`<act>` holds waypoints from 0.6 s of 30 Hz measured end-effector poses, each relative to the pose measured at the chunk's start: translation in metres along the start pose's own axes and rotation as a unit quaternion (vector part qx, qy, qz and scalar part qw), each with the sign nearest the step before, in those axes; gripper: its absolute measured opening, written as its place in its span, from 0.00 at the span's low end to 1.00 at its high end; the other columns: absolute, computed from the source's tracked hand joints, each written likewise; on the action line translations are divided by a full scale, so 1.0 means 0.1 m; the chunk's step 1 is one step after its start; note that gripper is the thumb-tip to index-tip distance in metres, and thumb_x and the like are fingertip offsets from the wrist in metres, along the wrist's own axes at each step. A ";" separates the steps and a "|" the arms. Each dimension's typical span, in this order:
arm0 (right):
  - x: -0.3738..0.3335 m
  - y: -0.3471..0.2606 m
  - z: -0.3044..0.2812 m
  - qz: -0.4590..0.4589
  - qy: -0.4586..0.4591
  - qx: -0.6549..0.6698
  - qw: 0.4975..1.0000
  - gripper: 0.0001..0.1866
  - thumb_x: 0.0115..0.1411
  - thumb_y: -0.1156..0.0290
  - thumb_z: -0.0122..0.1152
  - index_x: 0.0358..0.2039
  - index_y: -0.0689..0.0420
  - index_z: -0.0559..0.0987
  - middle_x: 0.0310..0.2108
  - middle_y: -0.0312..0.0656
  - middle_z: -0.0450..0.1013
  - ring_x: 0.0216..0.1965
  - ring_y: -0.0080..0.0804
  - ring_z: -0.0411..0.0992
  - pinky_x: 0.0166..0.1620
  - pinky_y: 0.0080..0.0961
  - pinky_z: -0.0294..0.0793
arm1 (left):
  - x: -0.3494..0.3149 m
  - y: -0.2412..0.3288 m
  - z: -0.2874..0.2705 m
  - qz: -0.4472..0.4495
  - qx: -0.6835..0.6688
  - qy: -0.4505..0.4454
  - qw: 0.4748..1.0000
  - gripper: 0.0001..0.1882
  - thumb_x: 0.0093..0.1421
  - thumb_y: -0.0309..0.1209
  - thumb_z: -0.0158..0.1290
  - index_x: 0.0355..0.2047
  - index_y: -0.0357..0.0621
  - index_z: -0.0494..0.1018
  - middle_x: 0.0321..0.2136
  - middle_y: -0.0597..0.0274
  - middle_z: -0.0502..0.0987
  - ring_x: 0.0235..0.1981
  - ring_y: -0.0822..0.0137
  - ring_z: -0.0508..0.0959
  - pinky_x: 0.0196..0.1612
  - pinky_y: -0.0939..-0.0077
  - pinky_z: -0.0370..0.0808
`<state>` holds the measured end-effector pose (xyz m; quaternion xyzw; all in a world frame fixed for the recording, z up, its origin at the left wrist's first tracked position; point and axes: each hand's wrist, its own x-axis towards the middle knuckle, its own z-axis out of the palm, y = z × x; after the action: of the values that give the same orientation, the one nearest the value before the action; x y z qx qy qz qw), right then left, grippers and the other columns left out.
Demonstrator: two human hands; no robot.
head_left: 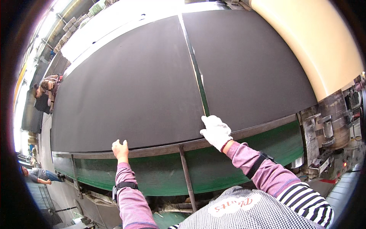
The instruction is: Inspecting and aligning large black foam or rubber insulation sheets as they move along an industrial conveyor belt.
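Two large flat dark sheets lie side by side on a wide machine bed, a left sheet [122,84] and a right sheet [244,61]. A narrow gap [198,76] between them shows a green strip. My left hand [120,150], bare, is closed at the near edge of the left sheet, its fingertips just over the edge. In a white glove, my right hand [217,131] grips the near right corner of that sheet, at the gap's near end. Parts of the fingers on both hands are hidden.
A metal rail [164,150] runs along the near edge, with a green belt [152,173] below. At right stands a big cream-coloured roll [312,38] beside machine parts [328,129]. One person [49,89] bends at the far left; another [40,175] stands lower left.
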<state>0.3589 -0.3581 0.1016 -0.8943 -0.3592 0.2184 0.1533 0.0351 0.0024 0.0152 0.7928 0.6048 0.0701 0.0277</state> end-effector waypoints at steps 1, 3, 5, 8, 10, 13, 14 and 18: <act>0.00 0.13 -0.03 -0.001 0.003 -0.017 1.000 0.30 0.56 0.57 0.66 0.59 0.50 0.72 0.51 0.46 0.71 0.54 0.45 0.71 0.53 0.43 0.74 | 0.06 -0.04 0.00 0.003 0.007 -0.003 1.000 0.29 0.56 0.45 0.61 0.52 0.37 0.75 0.52 0.44 0.74 0.55 0.47 0.73 0.59 0.55 0.70; 0.00 0.44 -0.09 0.001 0.009 -0.047 0.999 0.31 0.55 0.57 0.67 0.58 0.51 0.72 0.51 0.47 0.72 0.56 0.46 0.70 0.54 0.44 0.73 | 0.14 -0.08 -0.03 0.034 -0.007 -0.001 0.999 0.29 0.56 0.46 0.61 0.51 0.36 0.75 0.50 0.44 0.76 0.54 0.47 0.74 0.58 0.56 0.71; -0.07 0.79 -0.20 -0.029 0.046 -0.061 0.997 0.31 0.54 0.59 0.65 0.58 0.53 0.73 0.52 0.50 0.72 0.57 0.49 0.70 0.57 0.44 0.71 | 0.12 -0.05 -0.10 0.071 0.016 -0.014 0.997 0.28 0.55 0.47 0.62 0.46 0.35 0.79 0.45 0.43 0.79 0.50 0.47 0.77 0.55 0.55 0.74; -0.07 1.26 -0.32 -0.027 0.075 -0.064 0.995 0.31 0.53 0.65 0.66 0.58 0.55 0.72 0.52 0.50 0.71 0.56 0.50 0.69 0.59 0.43 0.70 | -0.10 0.13 -0.17 0.133 -0.043 -0.033 0.990 0.21 0.52 0.47 0.60 0.38 0.42 0.82 0.40 0.46 0.81 0.46 0.48 0.79 0.52 0.54 0.76; -0.02 1.61 -0.42 0.001 0.064 -0.060 0.996 0.32 0.51 0.75 0.66 0.59 0.57 0.71 0.49 0.51 0.70 0.53 0.51 0.70 0.56 0.40 0.71 | -0.26 0.37 -0.16 0.176 -0.046 -0.086 0.980 0.20 0.54 0.44 0.57 0.37 0.41 0.81 0.40 0.46 0.80 0.46 0.46 0.78 0.54 0.55 0.75; 0.03 1.95 -0.52 0.041 0.078 -0.096 0.991 0.30 0.51 0.81 0.64 0.58 0.59 0.72 0.51 0.51 0.70 0.55 0.50 0.71 0.58 0.38 0.72 | -0.52 0.74 -0.12 0.182 -0.069 -0.126 0.973 0.22 0.55 0.45 0.56 0.40 0.39 0.79 0.42 0.47 0.77 0.51 0.48 0.75 0.57 0.56 0.72; 0.01 1.98 -0.56 0.088 0.067 -0.112 0.988 0.30 0.52 0.82 0.64 0.58 0.59 0.72 0.52 0.51 0.70 0.56 0.49 0.71 0.59 0.38 0.72 | -0.60 0.84 -0.12 0.216 -0.061 -0.122 0.967 0.23 0.56 0.46 0.55 0.41 0.38 0.78 0.43 0.47 0.77 0.52 0.48 0.74 0.57 0.56 0.72; -0.14 1.75 -0.62 0.087 0.141 -0.269 0.949 0.13 0.62 0.55 0.59 0.41 0.48 0.78 0.45 0.48 0.72 0.46 0.42 0.77 0.36 0.42 0.82 | -1.11 1.30 -0.12 0.318 -0.092 -0.078 0.940 0.30 0.57 0.51 0.60 0.45 0.34 0.78 0.46 0.44 0.78 0.52 0.47 0.75 0.56 0.56 0.73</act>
<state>0.4816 -0.4968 0.0835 -0.9518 -0.3000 -0.0025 -0.0634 0.1289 -0.1394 0.0347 0.9407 0.3081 0.0690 0.1241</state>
